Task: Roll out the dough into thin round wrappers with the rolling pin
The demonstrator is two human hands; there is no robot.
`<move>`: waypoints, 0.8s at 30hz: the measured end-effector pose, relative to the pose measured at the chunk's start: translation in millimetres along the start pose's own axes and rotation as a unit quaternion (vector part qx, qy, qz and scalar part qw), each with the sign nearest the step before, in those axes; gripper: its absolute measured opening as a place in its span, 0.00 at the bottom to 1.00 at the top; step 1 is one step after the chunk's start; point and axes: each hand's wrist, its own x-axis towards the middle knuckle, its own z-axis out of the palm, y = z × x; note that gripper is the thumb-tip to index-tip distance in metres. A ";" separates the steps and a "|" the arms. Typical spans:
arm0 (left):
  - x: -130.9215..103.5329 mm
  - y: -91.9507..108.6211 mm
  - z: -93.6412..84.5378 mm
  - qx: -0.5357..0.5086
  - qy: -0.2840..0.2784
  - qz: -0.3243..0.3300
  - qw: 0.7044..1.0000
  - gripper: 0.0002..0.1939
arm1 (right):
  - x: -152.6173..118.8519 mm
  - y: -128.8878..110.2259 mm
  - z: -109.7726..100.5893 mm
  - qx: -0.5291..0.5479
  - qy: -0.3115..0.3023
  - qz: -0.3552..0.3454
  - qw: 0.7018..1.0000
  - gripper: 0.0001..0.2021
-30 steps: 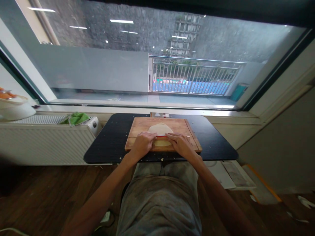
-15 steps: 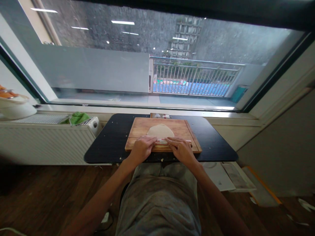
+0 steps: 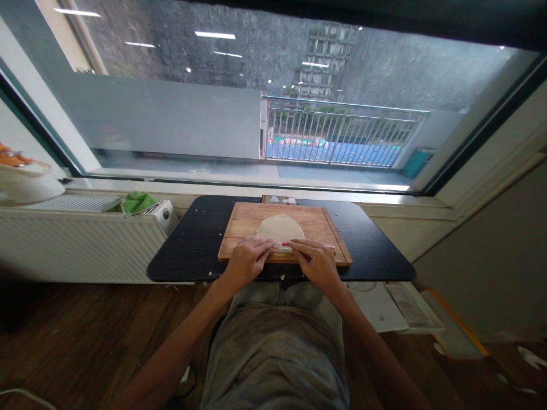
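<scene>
A flat, pale sheet of dough lies on a wooden board in front of me. Across the dough's near edge runs a thin rolling pin with red marks. My left hand presses on the pin's left part, and its fingers cover that end. On the right part rests my right hand, its fingers together over the pin. Between the two hands a short length of the pin shows.
The board stands on a black table with small crumbs. Behind it is a window sill with a small box near it. A green cloth lies on the radiator at the left.
The pin has turned slightly under my hands, and its red marks show differently. The view has shifted a little. Both hands keep nearly the same place.
</scene>
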 end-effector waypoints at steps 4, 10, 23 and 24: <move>-3.4 1.9 2.0 0.002 0.008 0.000 1.000 0.15 | -3.3 -1.2 3.1 -0.005 0.018 0.000 1.000 0.15; -8.1 4.5 4.3 0.004 0.032 0.002 0.999 0.13 | -6.0 -1.7 8.7 0.026 0.071 -0.035 0.997 0.14; -19.5 31.0 17.1 0.185 0.028 -0.023 0.982 0.16 | -22.8 -27.8 32.0 -0.037 0.181 -0.036 0.982 0.14; -20.6 31.4 17.2 0.187 0.030 -0.023 0.982 0.16 | -23.2 -27.5 32.2 -0.034 0.182 -0.038 0.982 0.14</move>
